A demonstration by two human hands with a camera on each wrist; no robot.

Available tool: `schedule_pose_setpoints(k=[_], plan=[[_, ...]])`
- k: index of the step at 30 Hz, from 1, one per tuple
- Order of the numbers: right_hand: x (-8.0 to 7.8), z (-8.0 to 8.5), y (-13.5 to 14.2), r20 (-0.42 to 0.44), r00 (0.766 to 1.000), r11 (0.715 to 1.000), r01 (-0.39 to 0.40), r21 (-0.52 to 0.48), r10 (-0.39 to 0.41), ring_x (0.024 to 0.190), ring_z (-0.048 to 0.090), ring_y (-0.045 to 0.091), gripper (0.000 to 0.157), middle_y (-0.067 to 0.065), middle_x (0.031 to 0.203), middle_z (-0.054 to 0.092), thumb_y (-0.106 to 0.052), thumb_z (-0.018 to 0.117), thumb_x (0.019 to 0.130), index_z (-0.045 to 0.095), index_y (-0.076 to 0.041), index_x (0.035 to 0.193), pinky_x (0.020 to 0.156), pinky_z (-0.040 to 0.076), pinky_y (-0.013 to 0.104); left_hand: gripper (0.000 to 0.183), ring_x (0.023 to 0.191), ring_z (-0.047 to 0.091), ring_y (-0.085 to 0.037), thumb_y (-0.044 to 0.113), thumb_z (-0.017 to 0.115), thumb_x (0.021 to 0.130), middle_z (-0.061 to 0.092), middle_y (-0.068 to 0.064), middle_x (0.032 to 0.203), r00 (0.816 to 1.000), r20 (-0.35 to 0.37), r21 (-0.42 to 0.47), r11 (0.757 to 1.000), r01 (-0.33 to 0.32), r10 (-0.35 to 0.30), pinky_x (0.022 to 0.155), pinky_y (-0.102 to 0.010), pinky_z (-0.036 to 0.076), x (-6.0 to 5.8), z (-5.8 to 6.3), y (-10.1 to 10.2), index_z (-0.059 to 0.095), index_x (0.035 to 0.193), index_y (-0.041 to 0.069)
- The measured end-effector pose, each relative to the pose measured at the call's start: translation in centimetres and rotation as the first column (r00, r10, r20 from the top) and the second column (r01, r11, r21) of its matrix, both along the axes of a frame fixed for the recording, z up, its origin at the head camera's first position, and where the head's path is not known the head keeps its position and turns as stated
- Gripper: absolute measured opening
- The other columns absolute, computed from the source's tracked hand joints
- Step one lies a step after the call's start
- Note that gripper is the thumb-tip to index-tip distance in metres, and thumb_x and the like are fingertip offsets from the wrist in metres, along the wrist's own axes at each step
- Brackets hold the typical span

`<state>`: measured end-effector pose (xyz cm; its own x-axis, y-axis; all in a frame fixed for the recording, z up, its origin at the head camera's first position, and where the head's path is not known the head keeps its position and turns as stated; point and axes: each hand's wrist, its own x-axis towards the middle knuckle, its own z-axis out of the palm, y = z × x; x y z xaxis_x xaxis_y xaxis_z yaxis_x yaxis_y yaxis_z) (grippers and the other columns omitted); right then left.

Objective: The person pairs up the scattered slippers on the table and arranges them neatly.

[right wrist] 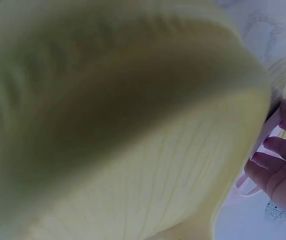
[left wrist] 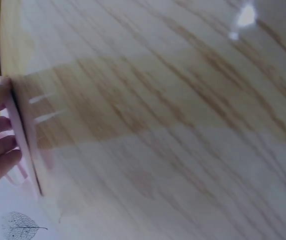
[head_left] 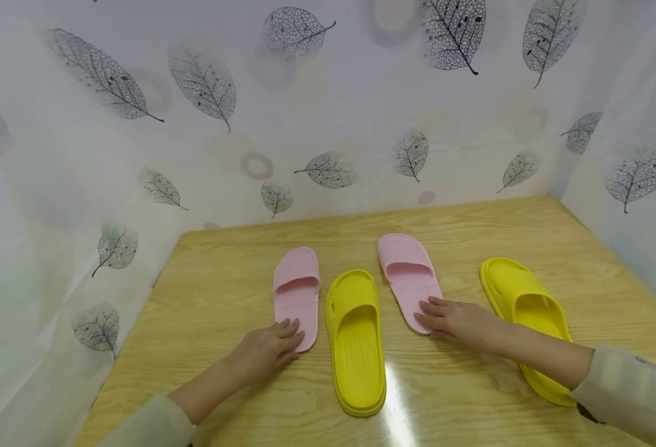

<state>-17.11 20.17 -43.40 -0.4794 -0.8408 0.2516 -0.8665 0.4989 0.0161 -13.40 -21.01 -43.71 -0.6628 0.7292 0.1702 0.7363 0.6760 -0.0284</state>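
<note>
Nearest: the middle yellow slipper point(head_left: 357, 341) lies flat, toe away from the person, between the two hands and touched by neither. The right forearm point(head_left: 551, 357) crosses over the right yellow slipper point(head_left: 540, 315), which fills most of the right wrist view; best to keep that elbow raised so it doesn't drag the shoe. Next out, left hand point(head_left: 265, 351): fingers laid loosely on the heel of the left pink slipper point(head_left: 297, 301), thumb by the heel edge, no clasp visible. Right hand point(head_left: 462, 321) much the same, fingers relaxed on the heel of the right pink slipper point(head_left: 412, 282), which slants, toe leftward. Both pink ones sit flat on the wooden table point(head_left: 222, 273), straps away from the person. My judgement: light, even fingertip pressure near the heels suits such flat soles; too much sideways push on the left could nudge the middle yellow one, close alongside. Farthest: leaf-printed sheet point(head_left: 361, 93) behind the table.
</note>
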Motion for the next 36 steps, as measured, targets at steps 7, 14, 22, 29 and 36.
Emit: schedule_pose_setpoints(k=[7,14,22,29,36], plan=[[0.1,0.1,0.1,0.069,0.997,0.999,0.027,0.039,-0.029,0.107,0.061,0.039,0.035,0.020,0.118,0.064,-0.018,0.068,0.085,0.067,-0.006,0.118,0.079,0.054,0.042,0.035,0.112,0.060,-0.033,0.024,0.066,0.087,0.062,-0.017,0.124,0.998,0.068,-0.032,0.999,0.012,-0.010,0.090,-0.042,0.051,-0.3,0.3,0.2,0.067,0.118,0.007],[0.4,0.4,0.4,0.138,0.988,0.994,0.056,0.099,-0.069,0.112,0.057,0.040,0.036,0.020,0.124,0.061,-0.013,0.063,0.087,0.064,-0.006,0.122,0.078,0.055,0.041,0.033,0.109,0.062,-0.034,0.023,0.066,0.087,0.063,-0.018,0.121,0.997,0.048,-0.041,0.998,0.057,-0.055,0.087,-0.041,0.052,-0.6,0.3,0.5,0.068,0.115,0.007],[-0.3,0.5,-0.5,0.118,0.992,0.994,0.021,0.104,-0.034,0.110,0.059,0.039,0.035,0.021,0.122,0.062,-0.016,0.065,0.087,0.065,-0.006,0.120,0.079,0.055,0.042,0.032,0.107,0.063,-0.032,0.022,0.068,0.085,0.064,-0.017,0.119,0.999,0.006,-0.058,0.998,0.033,-0.033,0.083,-0.038,0.054,-0.4,0.5,0.2,0.069,0.113,0.007],[-0.5,0.9,-0.6,0.135,0.990,0.991,0.018,0.131,-0.035,0.109,0.059,0.041,0.034,0.022,0.120,0.062,-0.015,0.066,0.086,0.066,-0.005,0.119,0.076,0.055,0.041,0.032,0.104,0.065,-0.033,0.022,0.068,0.084,0.065,-0.018,0.117,0.999,-0.014,-0.044,0.998,0.052,-0.052,0.081,-0.039,0.054,-0.8,0.2,0.3,0.069,0.112,0.008],[-1.0,1.8,-1.2,0.169,0.985,0.981,-0.007,0.196,-0.027,0.105,0.061,0.041,0.034,0.023,0.117,0.064,-0.013,0.069,0.084,0.067,-0.005,0.117,0.078,0.055,0.041,0.029,0.103,0.065,-0.033,0.021,0.068,0.085,0.065,-0.018,0.117,0.999,0.022,-0.081,0.996,0.038,-0.036,0.079,-0.039,0.055,-1.1,0.8,0.7,0.070,0.111,0.009]])
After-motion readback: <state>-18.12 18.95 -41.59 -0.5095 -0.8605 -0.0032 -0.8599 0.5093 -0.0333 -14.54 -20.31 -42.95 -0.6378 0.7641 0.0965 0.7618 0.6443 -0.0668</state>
